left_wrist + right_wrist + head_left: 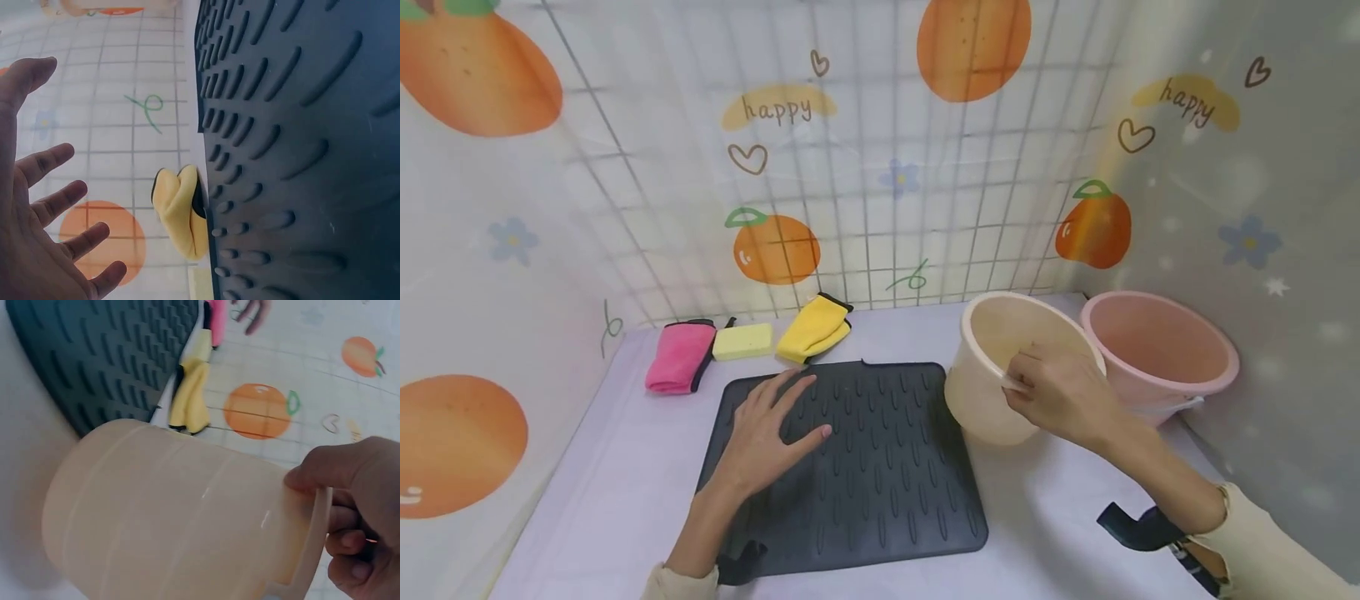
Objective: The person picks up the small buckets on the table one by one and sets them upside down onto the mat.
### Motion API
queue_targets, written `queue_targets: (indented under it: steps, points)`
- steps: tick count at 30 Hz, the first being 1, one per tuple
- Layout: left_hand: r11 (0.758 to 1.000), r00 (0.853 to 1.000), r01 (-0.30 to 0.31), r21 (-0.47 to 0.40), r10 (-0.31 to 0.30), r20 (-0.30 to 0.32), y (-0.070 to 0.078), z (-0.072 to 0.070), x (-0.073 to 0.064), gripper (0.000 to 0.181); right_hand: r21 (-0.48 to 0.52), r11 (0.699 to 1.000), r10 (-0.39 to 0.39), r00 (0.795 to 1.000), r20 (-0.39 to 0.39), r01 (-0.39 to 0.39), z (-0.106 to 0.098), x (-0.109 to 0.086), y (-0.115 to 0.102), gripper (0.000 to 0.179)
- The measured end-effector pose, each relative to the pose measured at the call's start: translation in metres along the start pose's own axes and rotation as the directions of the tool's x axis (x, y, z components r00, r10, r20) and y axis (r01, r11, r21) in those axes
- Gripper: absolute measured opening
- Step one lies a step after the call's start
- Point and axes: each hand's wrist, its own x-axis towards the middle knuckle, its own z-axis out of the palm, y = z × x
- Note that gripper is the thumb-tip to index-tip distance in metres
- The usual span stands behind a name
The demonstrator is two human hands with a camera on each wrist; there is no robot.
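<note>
Your right hand (1056,392) grasps a cream, round plastic bucket (988,408) at its rim, fingers bent and thumb pressed to the wall, as seen from above and from the right wrist. The bucket stands at the right end of a dark grey, rectangular ridged mat (880,475), overlapping that end in the overhead view; whether its base touches the pale lilac tabletop (1037,533) cannot be told. Just to its right sits a pink, round plastic bucket (1161,346) with a white handle (1180,406). Your left hand (767,433), released, is raised over the left half of the mat, its fingers spread, thumb pointing right, holding nothing. Along the back of the table, beyond the mat, a pink folded cloth with black edging (681,357), a pale yellow rectangular sponge (742,342) and a bright yellow folded cloth with black edging (815,329) lie in a row from left to right, the sponge between the two cloths. Cream sleeves (1277,546) cover your forearms, and black straps (1142,529) show near both your wrists. Behind the table, a wire grid (867,242) shows through a translucent white curtain (655,192) printed with oranges, hearts, blue flowers and the word "happy".
</note>
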Motion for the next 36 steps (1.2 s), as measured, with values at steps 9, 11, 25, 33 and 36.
queue_targets:
  steps: [9, 11, 25, 33, 36]
  points:
    - [0.996, 1.000, -0.007, -0.086, 0.007, 0.001, 0.013, 0.006, 0.005, 0.081, 0.026, 0.999, 0.021, 0.989, -0.145, -0.018, -0.019, 0.000, 0.005, 0.022]
    - [0.993, 1.000, 0.002, -0.116, -0.002, 0.007, 0.016, 0.006, 0.007, 0.081, 0.050, 0.998, 0.039, 0.985, -0.169, -0.031, -0.021, 0.000, 0.004, 0.021]
    - [0.942, 0.998, -0.002, -0.335, 0.025, 0.065, 0.044, 0.016, 0.026, 0.085, 0.267, 0.957, 0.195, 0.933, -0.301, -0.114, -0.024, 0.001, -0.008, 0.018]
    - [0.899, 0.997, 0.015, -0.438, 0.019, 0.072, 0.058, 0.023, 0.035, 0.089, 0.406, 0.893, 0.330, 0.897, -0.293, -0.196, -0.020, 0.002, -0.016, 0.017]
    - [0.887, 0.997, 0.020, -0.461, 0.017, 0.076, 0.061, 0.026, 0.037, 0.090, 0.441, 0.870, 0.367, 0.884, -0.288, -0.218, -0.019, 0.001, -0.019, 0.019]
